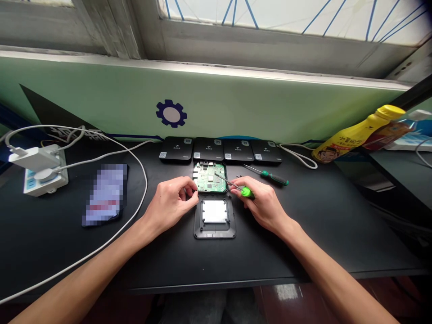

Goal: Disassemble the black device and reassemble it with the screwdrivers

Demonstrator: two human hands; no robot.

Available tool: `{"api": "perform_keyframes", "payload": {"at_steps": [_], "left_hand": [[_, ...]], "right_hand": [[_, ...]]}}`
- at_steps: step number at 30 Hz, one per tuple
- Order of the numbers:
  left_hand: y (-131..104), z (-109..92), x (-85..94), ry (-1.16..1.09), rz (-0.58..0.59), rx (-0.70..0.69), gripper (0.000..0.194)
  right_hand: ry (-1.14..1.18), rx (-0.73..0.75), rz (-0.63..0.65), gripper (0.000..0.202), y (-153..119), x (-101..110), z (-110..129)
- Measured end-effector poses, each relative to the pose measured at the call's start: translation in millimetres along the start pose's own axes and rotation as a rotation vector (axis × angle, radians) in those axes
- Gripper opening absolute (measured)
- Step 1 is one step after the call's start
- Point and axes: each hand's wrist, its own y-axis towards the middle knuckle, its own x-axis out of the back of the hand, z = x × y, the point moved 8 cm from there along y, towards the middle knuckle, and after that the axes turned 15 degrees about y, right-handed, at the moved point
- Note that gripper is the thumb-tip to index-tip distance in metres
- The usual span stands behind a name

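Desk: black; white cable curves between phone and left forearm.
Black boxes: four in a row, close behind open case.
Bottle: yellow, tilted, right rear.
Right hand: fingers grasping green-handled screwdriver, shaft over the board.
Left hand: fingers curled at case corner; cannot tell whether gripping.
Cover: just in front of case.
Circuit board: inside case, between hands.
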Motion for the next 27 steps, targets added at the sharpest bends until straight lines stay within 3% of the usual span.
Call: {"api": "perform_keyframes", "payload": {"at_steps": [5, 8, 11, 14, 16, 20, 23, 27], "left_hand": [[-0.6, 1.0, 0.4, 0.017, -0.008, -0.004, 0.006], [-2.2, -5.1, 8.4, 0.069, -0.073, -0.064, 0.014], [-10.0, -30.1, 12.6, 0.118, -0.089, -0.301, 0.017], [-26.3, -56.9, 2.8, 0.149, 0.007, -0.549, 0.031], [-36.3, -65.8, -7.3, 0.213, 0.063, -0.622, 0.040], [-48.3, -71.7, -21.9, 0.297, 0.092, -0.696, 0.032], [-50.0, -71.5, -21.0, 0.309, 0.044, -0.733, 0.022], [-48.8, -69.2, -15.8, 0.318, -0.004, -0.741, 0.028]], "right_hand": [[0.009, 0.004, -0.018, 0.014, -1.7, 0.4, -4.0], [0.016, 0.014, -0.032, 0.013, -1.9, 0.8, -3.6], [0.020, 0.022, -0.046, 0.014, -1.7, 2.2, -2.7], [0.020, 0.019, -0.063, 0.014, -1.9, 4.9, -3.3], [0.019, 0.014, -0.075, 0.014, -2.1, 6.7, -4.1], [0.013, 0.007, -0.087, 0.012, -1.7, 8.2, -4.5], [0.012, 0.004, -0.087, 0.011, -1.3, 8.5, -4.5], [0.017, 0.007, -0.083, 0.011, -1.4, 9.2, -5.1]]}}
